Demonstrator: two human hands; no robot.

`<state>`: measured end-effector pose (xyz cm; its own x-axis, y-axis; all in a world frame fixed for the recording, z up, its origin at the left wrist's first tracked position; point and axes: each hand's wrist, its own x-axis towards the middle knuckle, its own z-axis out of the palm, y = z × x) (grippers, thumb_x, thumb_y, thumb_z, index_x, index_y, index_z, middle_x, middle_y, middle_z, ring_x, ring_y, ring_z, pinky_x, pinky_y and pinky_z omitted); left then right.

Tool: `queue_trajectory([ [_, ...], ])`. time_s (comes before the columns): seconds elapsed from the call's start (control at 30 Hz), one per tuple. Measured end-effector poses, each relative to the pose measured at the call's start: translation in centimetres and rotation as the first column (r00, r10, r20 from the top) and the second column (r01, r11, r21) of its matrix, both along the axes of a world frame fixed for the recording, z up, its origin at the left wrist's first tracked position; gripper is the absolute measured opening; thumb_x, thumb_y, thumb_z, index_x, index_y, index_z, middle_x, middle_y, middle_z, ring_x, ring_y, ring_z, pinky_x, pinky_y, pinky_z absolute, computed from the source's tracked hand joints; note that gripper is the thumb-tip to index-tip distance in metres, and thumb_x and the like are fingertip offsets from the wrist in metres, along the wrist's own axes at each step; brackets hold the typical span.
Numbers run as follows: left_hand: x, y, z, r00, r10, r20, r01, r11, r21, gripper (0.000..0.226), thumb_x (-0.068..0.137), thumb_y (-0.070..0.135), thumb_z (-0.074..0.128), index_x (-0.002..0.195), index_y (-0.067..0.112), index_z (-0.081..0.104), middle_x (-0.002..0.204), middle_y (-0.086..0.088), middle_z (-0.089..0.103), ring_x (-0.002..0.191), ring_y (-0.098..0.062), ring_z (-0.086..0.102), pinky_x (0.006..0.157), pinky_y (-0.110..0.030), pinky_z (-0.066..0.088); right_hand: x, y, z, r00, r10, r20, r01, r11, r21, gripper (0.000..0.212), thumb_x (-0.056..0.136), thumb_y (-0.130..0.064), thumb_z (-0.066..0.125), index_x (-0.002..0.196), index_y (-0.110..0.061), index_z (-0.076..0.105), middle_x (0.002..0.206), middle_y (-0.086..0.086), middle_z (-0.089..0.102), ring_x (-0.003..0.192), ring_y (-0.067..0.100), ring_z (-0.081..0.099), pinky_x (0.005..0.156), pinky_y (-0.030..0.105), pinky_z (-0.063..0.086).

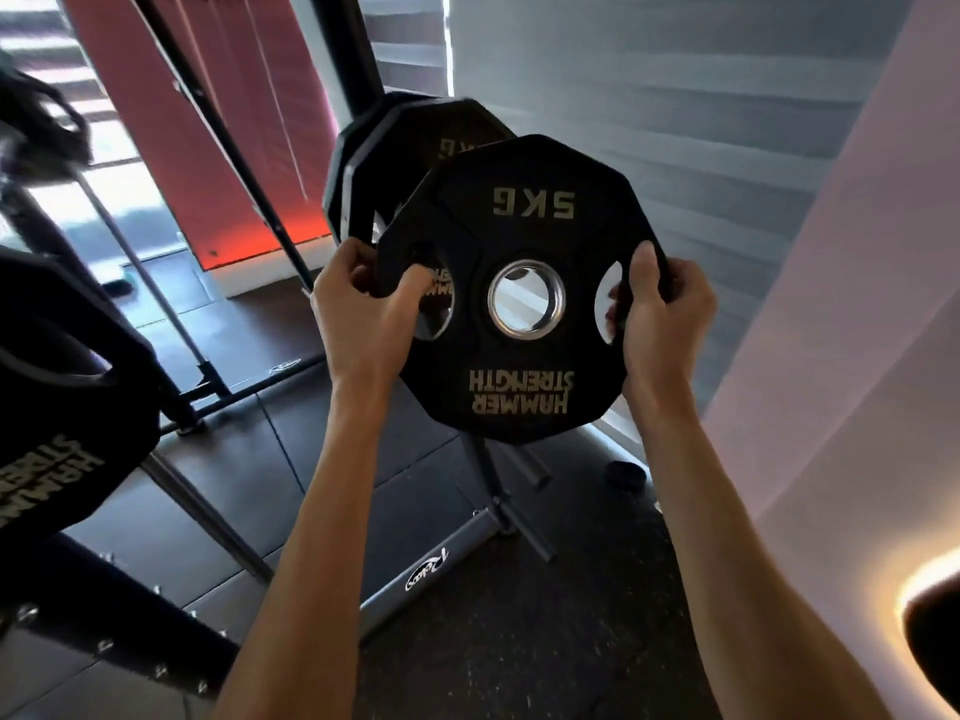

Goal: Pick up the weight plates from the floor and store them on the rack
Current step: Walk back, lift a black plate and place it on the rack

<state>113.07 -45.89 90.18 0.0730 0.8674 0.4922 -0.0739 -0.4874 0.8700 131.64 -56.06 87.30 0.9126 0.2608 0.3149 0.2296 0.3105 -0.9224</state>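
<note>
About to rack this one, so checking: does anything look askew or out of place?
Only minor: the 5 kg plate, gripped by the left hand and right hand, is upside down, its lettering inverted. A small dark round thing lies on the floor.

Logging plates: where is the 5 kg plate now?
The 5 kg plate is centre of the head view, gripped between left hand and right hand, in front of the stored plates on the rack.

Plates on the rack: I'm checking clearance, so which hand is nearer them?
Left. The left hand grips the 5 kg plate just below the racked plates; the right hand holds its opposite edge.
</note>
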Motion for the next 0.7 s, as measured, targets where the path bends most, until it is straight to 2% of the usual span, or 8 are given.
queue_trajectory([
  [0.13,1.6,0.3,0.5,0.993,0.116,-0.018,-0.115,0.993,0.037,0.016,0.070,0.014,0.067,0.066,0.017,0.051,0.063,-0.004,0.059,0.055,-0.015,0.051,0.051,-0.026,0.044,2.3,2.0,0.5,0.997,0.077,0.010,-0.077,0.997,0.002,0.041,0.083,-0.053,0.058,0.090,-0.013,0.061,0.076,0.015,0.067,0.061,0.026,0.062,0.060,0.039,0.052],
  [0.2,2.5,0.2,0.5,0.981,0.192,-0.031,-0.189,0.980,0.068,0.010,0.071,0.013,0.069,0.073,0.011,0.059,0.069,-0.009,0.065,0.062,-0.027,0.060,0.056,-0.033,0.052,3.3,3.0,0.6,0.993,0.120,0.017,-0.120,0.993,0.002,0.048,0.080,-0.057,0.056,0.094,-0.012,0.062,0.081,0.016,0.068,0.065,0.028,0.064,0.061,0.038,0.054],
  [0.23,2.9,0.1,0.5,0.971,0.235,-0.043,-0.231,0.970,0.080,0.011,0.072,0.013,0.069,0.078,0.007,0.062,0.072,-0.008,0.067,0.068,-0.026,0.064,0.060,-0.035,0.055,3.7,3.5,0.6,0.990,0.139,0.021,-0.139,0.990,0.002,0.051,0.080,-0.058,0.055,0.097,-0.011,0.062,0.083,0.017,0.068,0.068,0.030,0.065,0.063,0.039,0.056],
  [0.3,3.7,0.1,0.5,0.951,0.303,-0.060,-0.297,0.950,0.095,0.013,0.074,0.013,0.071,0.083,0.007,0.064,0.075,0.000,0.068,0.073,-0.018,0.067,0.066,-0.032,0.057,4.7,4.4,0.4,0.985,0.173,0.029,-0.173,0.985,-0.001,0.056,0.081,-0.059,0.053,0.103,-0.008,0.063,0.088,0.017,0.069,0.075,0.036,0.068,0.070,0.047,0.059],
  [0.4,4.8,0.2,0.2,0.928,0.367,-0.059,-0.359,0.927,0.110,0.011,0.075,0.011,0.070,0.081,0.014,0.062,0.075,0.007,0.067,0.073,-0.014,0.068,0.065,-0.029,0.059,6.0,5.8,0.2,0.978,0.207,0.039,-0.207,0.978,-0.003,0.055,0.084,-0.058,0.053,0.104,-0.008,0.064,0.091,0.017,0.070,0.081,0.037,0.069,0.078,0.055,0.059],
  [0.53,5.8,0.7,0.3,0.905,0.423,-0.039,-0.414,0.898,0.146,0.013,0.077,0.009,0.069,0.085,0.015,0.062,0.074,0.016,0.065,0.069,0.004,0.064,0.063,-0.011,0.052,6.8,7.6,0.3,0.967,0.250,0.045,-0.250,0.968,-0.018,0.043,0.092,-0.045,0.054,0.105,-0.005,0.064,0.095,0.013,0.070,0.087,0.028,0.069,0.084,0.052,0.057],
  [0.7,6.1,0.8,-0.2,0.881,0.471,-0.048,-0.448,0.861,0.240,0.018,0.081,0.006,0.068,0.089,0.019,0.058,0.078,0.020,0.061,0.073,0.010,0.063,0.063,-0.006,0.049,6.9,9.1,-0.6,0.952,0.291,0.098,-0.294,0.956,0.013,0.036,0.100,-0.030,0.050,0.112,0.002,0.058,0.099,0.008,0.063,0.091,0.022,0.063,0.089,0.043,0.056],
])
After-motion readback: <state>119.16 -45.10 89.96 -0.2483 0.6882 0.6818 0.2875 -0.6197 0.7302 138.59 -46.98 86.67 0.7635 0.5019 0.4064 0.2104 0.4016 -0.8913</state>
